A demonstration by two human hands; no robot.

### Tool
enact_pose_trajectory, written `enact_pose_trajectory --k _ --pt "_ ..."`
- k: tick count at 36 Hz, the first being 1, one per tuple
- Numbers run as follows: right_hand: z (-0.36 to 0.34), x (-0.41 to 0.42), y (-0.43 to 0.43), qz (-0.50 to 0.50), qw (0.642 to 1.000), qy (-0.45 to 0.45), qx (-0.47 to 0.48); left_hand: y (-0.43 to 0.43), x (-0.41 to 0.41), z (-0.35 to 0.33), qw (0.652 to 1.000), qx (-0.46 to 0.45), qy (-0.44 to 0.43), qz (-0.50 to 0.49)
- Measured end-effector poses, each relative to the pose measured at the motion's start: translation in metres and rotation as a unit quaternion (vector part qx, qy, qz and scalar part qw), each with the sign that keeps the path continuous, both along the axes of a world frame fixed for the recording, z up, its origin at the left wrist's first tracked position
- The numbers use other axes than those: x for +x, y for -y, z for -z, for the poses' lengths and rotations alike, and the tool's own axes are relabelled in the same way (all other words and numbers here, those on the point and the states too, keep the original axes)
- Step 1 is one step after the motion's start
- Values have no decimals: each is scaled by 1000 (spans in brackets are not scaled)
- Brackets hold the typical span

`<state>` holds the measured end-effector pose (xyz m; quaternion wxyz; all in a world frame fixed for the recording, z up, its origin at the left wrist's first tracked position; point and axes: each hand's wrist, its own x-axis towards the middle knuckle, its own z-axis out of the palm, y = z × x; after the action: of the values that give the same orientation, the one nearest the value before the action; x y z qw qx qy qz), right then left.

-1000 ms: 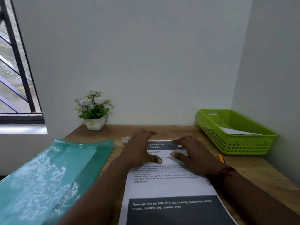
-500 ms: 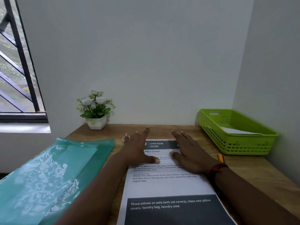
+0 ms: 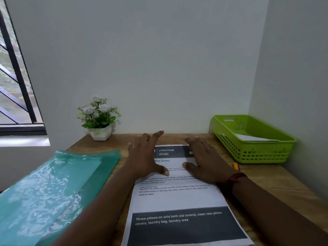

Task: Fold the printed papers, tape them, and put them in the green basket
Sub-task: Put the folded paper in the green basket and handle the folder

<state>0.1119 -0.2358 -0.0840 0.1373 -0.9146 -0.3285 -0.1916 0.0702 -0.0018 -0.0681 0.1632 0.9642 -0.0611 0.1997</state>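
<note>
A printed paper [image 3: 179, 199] lies flat and unfolded on the wooden desk [image 3: 276, 181], its dark footer band nearest me. My left hand [image 3: 147, 157] rests palm down on its upper left part, fingers spread past the far edge. Flat on the upper right part is my right hand [image 3: 205, 160], fingers apart too. Neither hand grips anything. The green basket [image 3: 252, 155] stands at the back right of the desk against the wall, with a folded white paper [image 3: 252, 138] inside it.
A translucent teal plastic folder [image 3: 53, 192] covers the desk's left side. A small white pot of white flowers [image 3: 99, 119] stands at the back left. A yellow object [image 3: 235, 166] peeks out behind my right wrist. Walls close the back and right; a barred window is left.
Both hands have slid forward along the sheet toward its far edge and their fingers have flattened and spread. The paper has stayed in place.
</note>
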Motion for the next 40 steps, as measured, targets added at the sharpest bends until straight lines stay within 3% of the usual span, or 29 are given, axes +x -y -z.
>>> enact_pose_trajectory --k 10,25,40 --pt "-9 0 4 -20 994 97 49 -2 -13 -8 996 -35 88 -2" --pt "-21 -14 1 -68 982 151 87 0 -23 -11 997 10 65 -26" --pt "-20 -14 -1 -64 978 165 113 7 -24 -11 992 -49 113 10"
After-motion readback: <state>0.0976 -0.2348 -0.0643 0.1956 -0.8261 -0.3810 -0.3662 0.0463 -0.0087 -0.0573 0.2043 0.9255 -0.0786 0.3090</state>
